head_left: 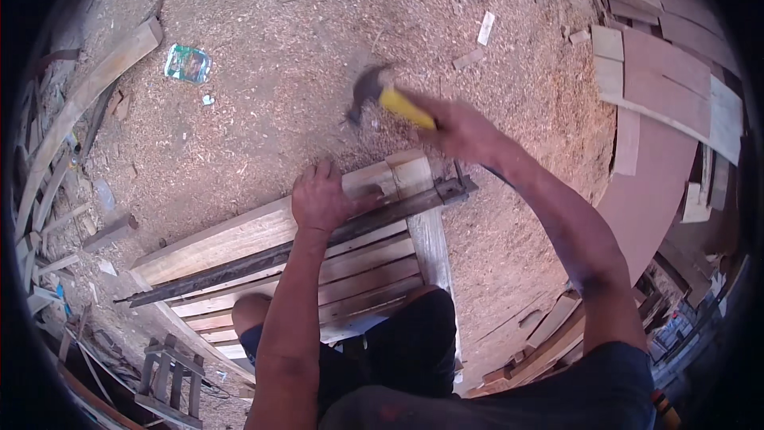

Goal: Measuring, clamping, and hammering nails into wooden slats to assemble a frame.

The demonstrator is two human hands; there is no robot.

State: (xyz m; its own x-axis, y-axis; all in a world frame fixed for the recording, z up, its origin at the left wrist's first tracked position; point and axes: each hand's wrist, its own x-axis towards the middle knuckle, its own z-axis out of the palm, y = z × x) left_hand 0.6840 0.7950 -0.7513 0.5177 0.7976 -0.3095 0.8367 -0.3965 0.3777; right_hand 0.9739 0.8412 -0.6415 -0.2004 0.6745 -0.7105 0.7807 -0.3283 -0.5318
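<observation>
While left fingers (318,179) press the pallet (374,259), right fingers (446,123) grip the hammer (382,95).

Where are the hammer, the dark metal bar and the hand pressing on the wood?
hammer (402,103), head view, on its yellow handle.
dark metal bar (263,259), head view, mid-length, lying across the planks.
left hand (322,199), head view, back of the hand.

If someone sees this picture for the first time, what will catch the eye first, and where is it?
The eye goes first to the hammer with its yellow handle, blurred and raised in the right hand above the middle of the picture. Just below it, the left hand presses on a dark strip that lies across a frame of pale planks. All around lies sawdust ground, with stacked boards at the right.
</observation>
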